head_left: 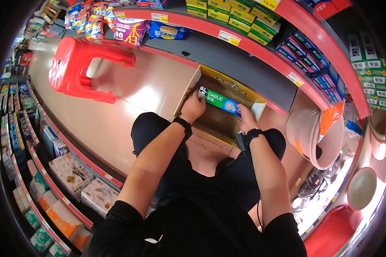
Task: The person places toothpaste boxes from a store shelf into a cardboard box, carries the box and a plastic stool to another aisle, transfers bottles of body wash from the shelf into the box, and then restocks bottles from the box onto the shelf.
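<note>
Toothpaste box: the green-and-blue DARLIE toothpaste box (221,102) is between the left hand (193,108) and the right hand (246,119), over the open carton.
Long axis: runs from one hand to the other, slanting so that the end at the right hand lies nearer the person's body.
Ends: the black-and-white logo end points to the left hand, the blue end to the right hand.
Printed face: turned up, its lettering running from the left hand toward the right.
Left hand: closed on the logo end, fingers curled.
Right hand: holding the blue end, thumb side along it; the fingers beneath are hidden.
Carton: the yellow-edged carton (214,125) lies around and below both hands, its long sides slanting the same way as the toothpaste box. Whether the toothpaste box touches its bottom cannot be told.
Shelf: the low grey shelf (248,70) is just beyond the hands, with blue boxes (306,58) beyond the right hand.
Stool: the red stool (66,64) is on the floor (103,128), well to the left of the left hand.
Bins: pale bins (302,132) stand right of the right hand.
</note>
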